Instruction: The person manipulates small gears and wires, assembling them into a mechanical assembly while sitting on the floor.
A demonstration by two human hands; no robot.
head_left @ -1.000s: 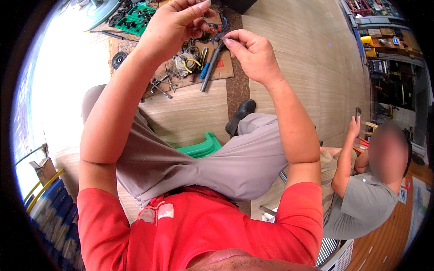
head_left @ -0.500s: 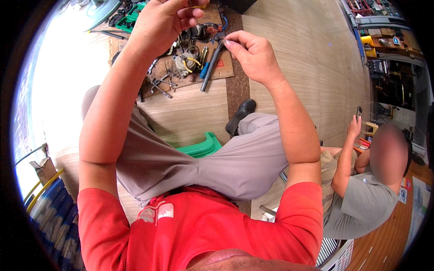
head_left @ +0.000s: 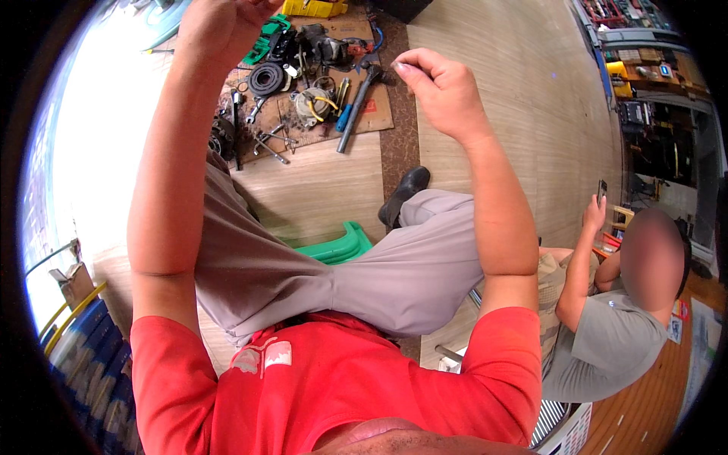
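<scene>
My left hand (head_left: 227,30) is at the top edge, its curled fingers partly cut off by the frame. My right hand (head_left: 444,91) is raised right of the cardboard sheet (head_left: 383,114), thumb and forefinger pinched together; whatever is between them is too small to make out. Below and left of that pinch lies a hammer (head_left: 355,117) with a dark handle, beside a blue-handled tool (head_left: 343,116). Yellow-handled pliers (head_left: 324,103) rest on a round metal part (head_left: 309,114). A black coiled strap (head_left: 266,79), a wrench (head_left: 255,111) and a several-armed socket wrench (head_left: 271,145) lie farther left.
A green tool case (head_left: 267,39) and a yellow case (head_left: 315,8) sit at the back. My shoe (head_left: 406,193) stands near the cardboard, and a green plastic stool (head_left: 341,246) shows between my legs. At right, a person in a grey shirt (head_left: 614,341) holds a phone (head_left: 602,189).
My left hand has moved left and up, uncovering the coiled strap and more of the tools. My right hand has shifted slightly right, away from the hammer head. The hammer has not moved.
</scene>
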